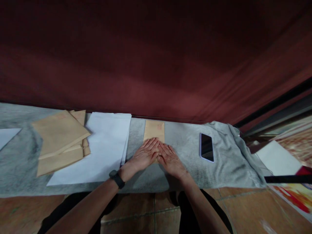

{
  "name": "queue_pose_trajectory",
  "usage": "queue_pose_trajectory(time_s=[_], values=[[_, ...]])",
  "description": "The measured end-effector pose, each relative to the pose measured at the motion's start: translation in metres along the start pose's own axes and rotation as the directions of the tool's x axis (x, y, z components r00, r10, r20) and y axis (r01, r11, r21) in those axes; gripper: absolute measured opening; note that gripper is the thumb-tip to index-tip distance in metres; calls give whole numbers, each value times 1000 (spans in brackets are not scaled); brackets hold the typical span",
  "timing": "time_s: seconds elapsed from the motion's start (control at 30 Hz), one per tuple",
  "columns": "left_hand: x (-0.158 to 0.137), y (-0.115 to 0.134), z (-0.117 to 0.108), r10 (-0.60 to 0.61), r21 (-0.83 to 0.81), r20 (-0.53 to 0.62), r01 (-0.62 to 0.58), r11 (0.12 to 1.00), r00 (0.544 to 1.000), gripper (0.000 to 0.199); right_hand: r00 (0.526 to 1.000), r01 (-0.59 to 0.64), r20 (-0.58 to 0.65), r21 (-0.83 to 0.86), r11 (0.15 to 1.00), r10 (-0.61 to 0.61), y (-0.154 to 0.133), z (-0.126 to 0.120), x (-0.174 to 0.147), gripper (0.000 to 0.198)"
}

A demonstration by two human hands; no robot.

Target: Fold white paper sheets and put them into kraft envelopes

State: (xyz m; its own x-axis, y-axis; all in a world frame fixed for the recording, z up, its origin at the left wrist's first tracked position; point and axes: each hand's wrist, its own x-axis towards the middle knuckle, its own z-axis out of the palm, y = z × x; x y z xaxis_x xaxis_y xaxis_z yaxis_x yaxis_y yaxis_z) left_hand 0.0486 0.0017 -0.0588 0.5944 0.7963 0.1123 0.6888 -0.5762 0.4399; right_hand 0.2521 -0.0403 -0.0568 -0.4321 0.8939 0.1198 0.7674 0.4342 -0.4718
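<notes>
A small brown paper envelope (153, 129) with faint red print at its upper right lies on the grey cloth. My left hand (147, 152) rests flat on its lower part, fingers stretched out. Beside it, my right hand (170, 159) lies flat too, its fingertips meeting those of the left over the envelope. Both palms face down and hide the envelope's lower portion. Neither hand grips anything. A dark watch is on the left wrist.
Left of my hands are white paper sheets (109, 139), partly under a loose pile of brown envelopes (60, 133). Another white sheet (7, 136) lies at the far left. A phone (207, 148) rests on the grey cloth (185, 136) at right. Behind stands a dark red surface (156, 71).
</notes>
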Motion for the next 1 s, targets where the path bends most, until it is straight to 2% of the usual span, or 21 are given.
queue_pose_trajectory(time_s=[0.17,0.27,0.3,0.37,0.47,0.53,0.6,0.73,0.8,0.83,0.87,0.93,1.0], values=[[-19,6,-7,48,12,24,-48,999,999,60,998,13,52,81,997,-17,0,-8,-9,57],[-31,7,-10,82,23,43,-83,996,996,61,997,-43,75,278,960,23,-1,-19,-8,50],[-34,7,-10,92,18,49,-93,996,995,62,995,-88,74,392,916,63,-2,-22,-6,48],[-38,8,-12,103,-7,60,-102,995,993,62,982,-184,79,619,763,173,-1,-28,-2,47],[-39,11,-15,86,-79,46,-82,993,995,57,951,-250,100,804,540,292,1,-31,4,58],[-38,13,-15,68,-131,25,-65,989,997,49,939,-241,97,871,429,331,2,-31,9,66],[-37,14,-12,63,-162,23,-58,985,998,47,928,-201,92,940,276,360,1,-30,14,67],[-39,13,-4,77,-155,64,-66,986,995,55,925,-137,111,989,48,364,-2,-30,25,62],[-41,12,-2,89,-147,68,-78,986,994,56,927,-145,124,989,35,355,-4,-30,29,64],[-42,11,-1,98,-147,67,-87,985,993,56,927,-147,116,987,61,358,-5,-29,30,67],[-43,11,-2,107,-148,63,-97,984,992,56,927,-154,99,980,128,363,-6,-29,31,70],[-45,13,-3,117,-142,58,-108,984,991,54,927,-190,62,928,321,370,-9,-27,32,72],[-46,16,-6,124,-109,67,-116,987,990,51,932,-233,48,840,489,360,-12,-24,31,68]])
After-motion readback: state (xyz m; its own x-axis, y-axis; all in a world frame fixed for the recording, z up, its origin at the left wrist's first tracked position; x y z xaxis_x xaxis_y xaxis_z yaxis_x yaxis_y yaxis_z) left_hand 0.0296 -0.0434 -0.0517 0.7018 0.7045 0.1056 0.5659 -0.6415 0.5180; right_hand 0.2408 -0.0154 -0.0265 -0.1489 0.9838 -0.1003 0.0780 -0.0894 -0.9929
